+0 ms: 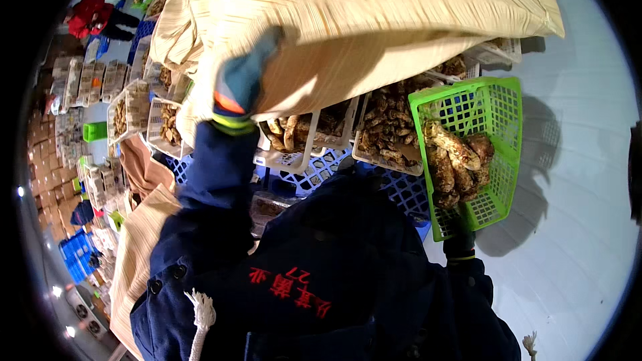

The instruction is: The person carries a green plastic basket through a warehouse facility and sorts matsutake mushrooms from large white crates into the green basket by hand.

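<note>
My left hand [244, 77], in a grey-blue glove with an orange and yellow cuff, is raised in front of a cream striped cloth [374, 0] and grips it; motion blurs the fingertips. The cloth is lifted over white baskets of brown mushrooms. Low on the right, my gloved right hand [460, 235] holds a bright green plastic basket [505, 160] by its near end, its fingers partly hidden. The basket tilts, and several thick brown mushrooms [458, 164] lie in it. Just left of it is a white basket of darker mushrooms [388, 130].
Another white basket of mushrooms [291, 134] stands below the cloth, over blue plastic crates [324, 167]. More mushroom baskets [127, 110] stand at left. A person in red [90, 17] is far off at upper left. A pale wall or panel [575, 227] runs along the right.
</note>
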### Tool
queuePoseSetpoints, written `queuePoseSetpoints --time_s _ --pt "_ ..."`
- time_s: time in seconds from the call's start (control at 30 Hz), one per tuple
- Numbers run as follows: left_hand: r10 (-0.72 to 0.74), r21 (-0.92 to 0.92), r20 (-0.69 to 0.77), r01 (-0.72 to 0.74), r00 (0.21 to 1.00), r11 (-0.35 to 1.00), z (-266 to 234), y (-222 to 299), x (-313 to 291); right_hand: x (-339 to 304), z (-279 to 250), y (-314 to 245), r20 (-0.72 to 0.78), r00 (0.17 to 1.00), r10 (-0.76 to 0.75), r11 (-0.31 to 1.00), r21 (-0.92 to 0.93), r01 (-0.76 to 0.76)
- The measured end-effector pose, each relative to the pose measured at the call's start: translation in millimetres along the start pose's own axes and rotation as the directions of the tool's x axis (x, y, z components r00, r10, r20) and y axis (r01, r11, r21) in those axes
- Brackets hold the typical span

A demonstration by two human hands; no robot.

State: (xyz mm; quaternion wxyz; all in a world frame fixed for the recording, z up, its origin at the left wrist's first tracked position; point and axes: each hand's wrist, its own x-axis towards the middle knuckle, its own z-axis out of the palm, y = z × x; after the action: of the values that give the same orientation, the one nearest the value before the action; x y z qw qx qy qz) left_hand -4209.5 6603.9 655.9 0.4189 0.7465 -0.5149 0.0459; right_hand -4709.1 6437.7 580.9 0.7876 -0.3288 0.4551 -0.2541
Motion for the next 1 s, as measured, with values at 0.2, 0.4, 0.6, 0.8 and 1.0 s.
queuePoseSetpoints --time_s 0.2,0.4,0.6,0.8,1.0 --pt "-0.057 -0.141 0.192 0.085 0.980 0.986 -73.4 17.1 197.2 44.8 6.3 -53.8 0.063 0.998 -0.001 0.996 -0.092 0.007" --pt "-0.218 -0.491 0.659 0.631 0.720 0.601 4.4 -55.1 180.3 47.8 21.8 -53.1 0.093 0.995 0.018 0.988 -0.155 -0.003" --pt "-0.473 -0.405 0.802 0.914 0.364 0.017 -24.5 19.9 -10.3 21.3 54.1 -61.1 0.139 0.983 0.119 0.979 -0.180 -0.093" --pt "-0.663 -0.791 0.602 0.446 0.446 -0.418 5.7 65.3 -132.3 53.0 50.5 -73.1 0.291 0.946 0.141 0.982 -0.159 -0.097" --pt "-0.814 -0.929 -0.008 0.296 0.581 0.221 33.0 -14.0 -154.9 68.7 62.7 -98.0 0.341 0.925 0.171 0.976 -0.186 -0.112"
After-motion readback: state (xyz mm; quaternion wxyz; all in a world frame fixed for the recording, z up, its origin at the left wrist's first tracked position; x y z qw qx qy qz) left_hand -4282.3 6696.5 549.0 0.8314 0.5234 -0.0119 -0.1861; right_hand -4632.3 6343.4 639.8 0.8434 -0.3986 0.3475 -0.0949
